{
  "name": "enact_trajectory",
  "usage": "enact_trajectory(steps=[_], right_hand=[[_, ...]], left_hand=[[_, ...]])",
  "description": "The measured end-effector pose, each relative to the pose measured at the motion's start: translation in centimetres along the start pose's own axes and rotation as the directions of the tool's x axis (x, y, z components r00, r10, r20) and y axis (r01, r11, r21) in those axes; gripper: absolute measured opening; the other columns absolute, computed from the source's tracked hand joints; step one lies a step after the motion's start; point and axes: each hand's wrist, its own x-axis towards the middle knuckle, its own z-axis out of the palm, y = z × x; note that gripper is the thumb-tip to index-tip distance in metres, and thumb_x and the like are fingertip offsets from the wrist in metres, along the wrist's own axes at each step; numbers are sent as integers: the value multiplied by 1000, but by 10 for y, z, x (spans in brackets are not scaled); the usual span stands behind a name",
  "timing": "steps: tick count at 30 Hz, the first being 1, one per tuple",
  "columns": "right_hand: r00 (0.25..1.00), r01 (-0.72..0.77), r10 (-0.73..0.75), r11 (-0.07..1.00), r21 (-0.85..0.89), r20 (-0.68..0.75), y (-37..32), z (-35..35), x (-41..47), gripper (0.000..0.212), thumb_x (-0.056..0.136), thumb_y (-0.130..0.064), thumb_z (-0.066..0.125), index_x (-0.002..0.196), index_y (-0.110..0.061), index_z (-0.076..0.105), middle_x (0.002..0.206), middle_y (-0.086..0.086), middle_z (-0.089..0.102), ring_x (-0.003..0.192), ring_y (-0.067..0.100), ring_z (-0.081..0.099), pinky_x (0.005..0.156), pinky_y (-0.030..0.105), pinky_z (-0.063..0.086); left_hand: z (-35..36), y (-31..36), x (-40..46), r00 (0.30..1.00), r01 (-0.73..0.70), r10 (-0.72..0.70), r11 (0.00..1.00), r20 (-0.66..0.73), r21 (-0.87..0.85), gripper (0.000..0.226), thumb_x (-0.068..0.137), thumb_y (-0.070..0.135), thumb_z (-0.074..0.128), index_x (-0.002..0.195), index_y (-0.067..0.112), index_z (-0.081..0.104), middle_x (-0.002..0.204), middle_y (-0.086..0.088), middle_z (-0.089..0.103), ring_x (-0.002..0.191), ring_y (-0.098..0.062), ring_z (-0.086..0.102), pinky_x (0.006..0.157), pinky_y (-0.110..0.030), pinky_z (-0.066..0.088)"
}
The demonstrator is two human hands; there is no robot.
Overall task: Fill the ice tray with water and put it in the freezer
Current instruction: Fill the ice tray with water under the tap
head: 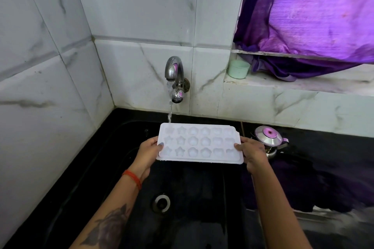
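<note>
A white ice tray [199, 143] with star and flower shaped moulds is held level over the black sink [192, 198]. My left hand [148, 152] grips its left end, thumb on the top face. My right hand [253, 153] grips the right end the same way. The steel tap [174, 68] on the tiled wall is running, and its stream [170, 111] falls at the tray's far left corner.
A steel kettle [268, 140] with a pink-knobbed lid stands on the black counter just right of the tray. A green cup [238, 68] sits on the window ledge under a purple curtain [315, 20]. The sink drain [162, 203] lies below the tray. Tiled walls close in at left and back.
</note>
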Motion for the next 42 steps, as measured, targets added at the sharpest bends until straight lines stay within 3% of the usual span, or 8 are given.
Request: enact_trajectory(steps=[3, 8, 19, 42], right_hand=[[1000, 8, -8, 1000, 22, -2, 2, 1, 3, 38, 86, 13, 53, 121, 0, 59, 98, 15, 64, 78, 27, 62, 67, 37, 53], [999, 39, -39, 999, 28, -10, 7, 5, 7, 36, 86, 12, 53, 119, 0, 60, 104, 18, 66, 88, 30, 63, 73, 38, 54], [996, 52, -47, 996, -68, 74, 15, 23, 8, 39, 89, 10, 51, 125, -5, 57, 111, 12, 65, 100, 30, 64, 90, 46, 52], [967, 138, -90, 971, -196, 239, 18, 83, -19, 36, 86, 4, 60, 119, -9, 62, 100, 4, 70, 93, 22, 68, 86, 41, 56]], left_hand=[[2, 2, -1, 1000, -7, 8, 1000, 13, -27, 28, 97, 6, 43, 115, 23, 55, 98, 4, 64, 82, -10, 60, 61, -24, 51], [2, 1, 1, 998, 3, 4, 992, 59, -125, 33, 99, 9, 39, 123, 28, 51, 109, 1, 64, 97, -21, 62, 80, -43, 54], [-12, 3, -3, 999, -41, 35, 975, -32, -217, 35, 100, 9, 36, 132, 19, 46, 115, -4, 60, 93, -16, 61, 69, -34, 52], [-68, -3, -18, 941, -127, 46, 966, -335, -224, 33, 100, 12, 38, 131, 13, 48, 111, -6, 58, 81, -12, 58, 59, -29, 47]])
